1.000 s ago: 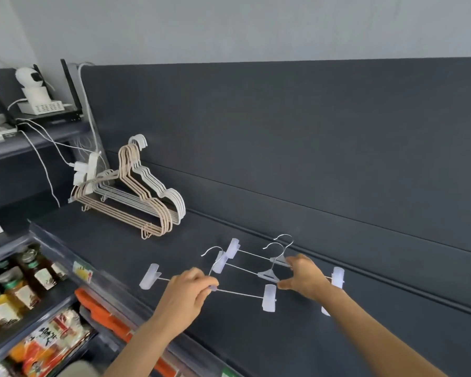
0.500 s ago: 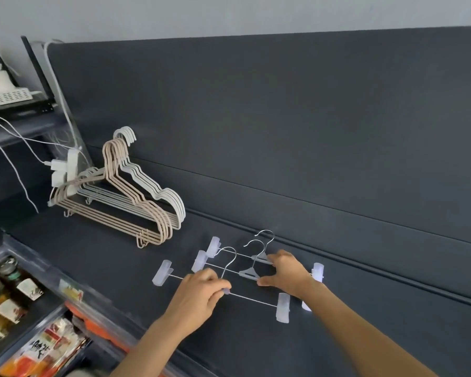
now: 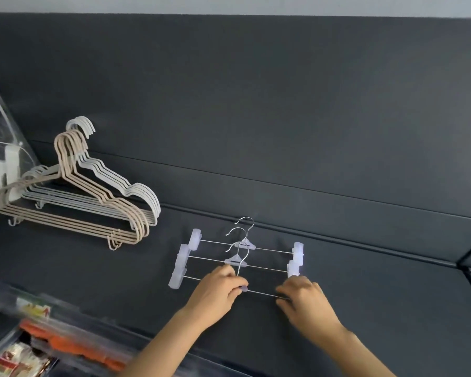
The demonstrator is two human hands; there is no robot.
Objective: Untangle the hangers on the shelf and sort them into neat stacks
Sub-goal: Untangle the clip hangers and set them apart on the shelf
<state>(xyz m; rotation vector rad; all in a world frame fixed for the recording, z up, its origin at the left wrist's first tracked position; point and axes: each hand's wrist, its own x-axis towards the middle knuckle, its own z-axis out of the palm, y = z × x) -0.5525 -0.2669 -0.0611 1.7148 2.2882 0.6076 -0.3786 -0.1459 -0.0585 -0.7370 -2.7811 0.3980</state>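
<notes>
Three clip hangers [image 3: 235, 260] lie in a row on the dark shelf [image 3: 365, 295], one behind another, with their hooks pointing at the back panel [image 3: 256, 104]. The nearest hanger [image 3: 261, 293] is held at both places: the left hand [image 3: 215, 292] pinches its bar at the foot of the hook, and the right hand [image 3: 305, 297] curls round its right end. Well off to the left, beige hangers [image 3: 114, 202] and white hangers [image 3: 136, 189] lean stacked against the panel.

The nearest clip hanger [image 3: 261, 293] now lies lined up with the two behind it, no longer offset to the left. The right hand [image 3: 305, 297] is off the middle hanger [image 3: 237, 259] and now pinches the nearest one's rod near its right end.
</notes>
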